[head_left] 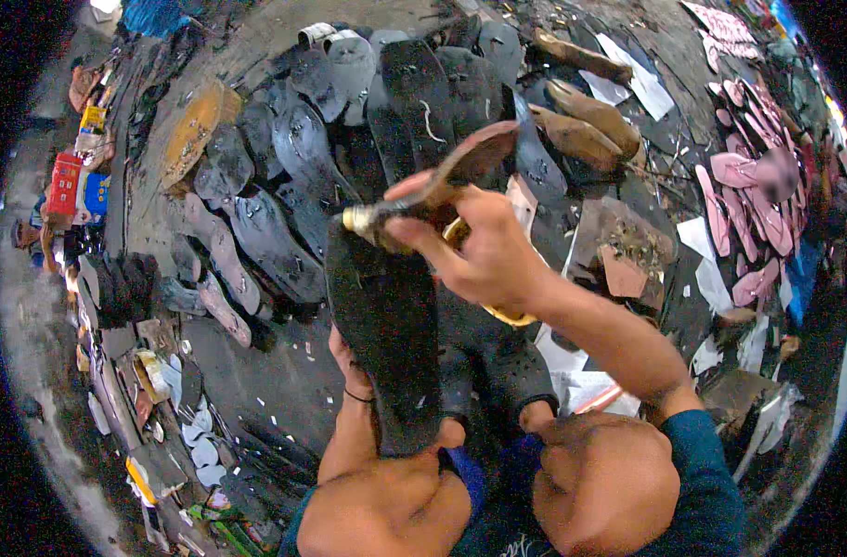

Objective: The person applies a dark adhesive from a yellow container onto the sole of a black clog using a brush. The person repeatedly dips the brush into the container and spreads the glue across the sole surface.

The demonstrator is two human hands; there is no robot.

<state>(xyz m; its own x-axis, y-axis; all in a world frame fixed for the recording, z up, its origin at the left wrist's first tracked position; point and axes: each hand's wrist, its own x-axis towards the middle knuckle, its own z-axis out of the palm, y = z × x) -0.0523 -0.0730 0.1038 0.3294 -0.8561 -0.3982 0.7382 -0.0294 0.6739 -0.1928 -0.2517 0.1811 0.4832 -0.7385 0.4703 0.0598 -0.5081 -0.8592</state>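
Observation:
A long black sole-shaped piece (383, 343) stands lengthwise in front of me, its broad face toward me. My left hand (349, 367) grips its left edge, with most of the fingers hidden behind it. Above its far end, my right hand (484, 246) is closed round a dark tool with a pale blunt tip (356, 219). That tip is at the upper left edge of the piece; whether they touch I cannot tell. A curved brown flat part (484, 153) rises from the same grip, and its join with the tool is hidden. Behind my right wrist shows a yellow rim (511, 318).
Many dark soles (298, 139) lie spread beyond my hands. Brown shoe forms (581, 130) sit at the far right, with pink sandal pieces (753, 181) beyond. White papers (706, 269), scraps and a red container (64, 186) surround the workspace. My knees (609, 483) are close below.

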